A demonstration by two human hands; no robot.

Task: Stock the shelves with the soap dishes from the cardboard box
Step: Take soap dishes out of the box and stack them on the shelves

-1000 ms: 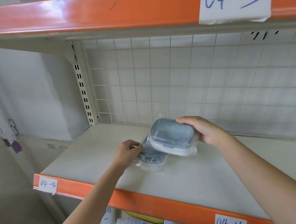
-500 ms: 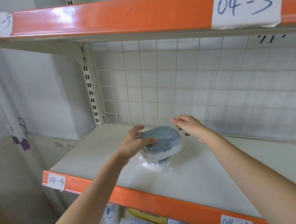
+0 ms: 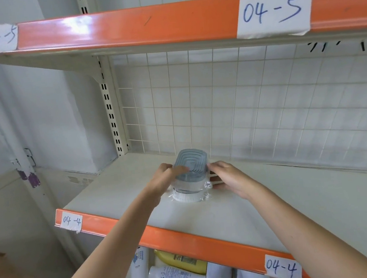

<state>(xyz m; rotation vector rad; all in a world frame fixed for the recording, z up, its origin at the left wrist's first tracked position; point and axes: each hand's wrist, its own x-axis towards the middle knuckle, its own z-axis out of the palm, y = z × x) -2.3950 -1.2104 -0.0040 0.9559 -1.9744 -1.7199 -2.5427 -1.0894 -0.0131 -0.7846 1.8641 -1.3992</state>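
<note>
Both hands now grip soap dish (image 3: 191,167)

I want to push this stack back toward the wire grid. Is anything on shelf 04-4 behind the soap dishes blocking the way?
Nothing visible does. The top soap dish sits on a lower wrapped soap dish, with the left hand and right hand on either side. The shelf surface between the stack and the wire grid shows bare.
</note>
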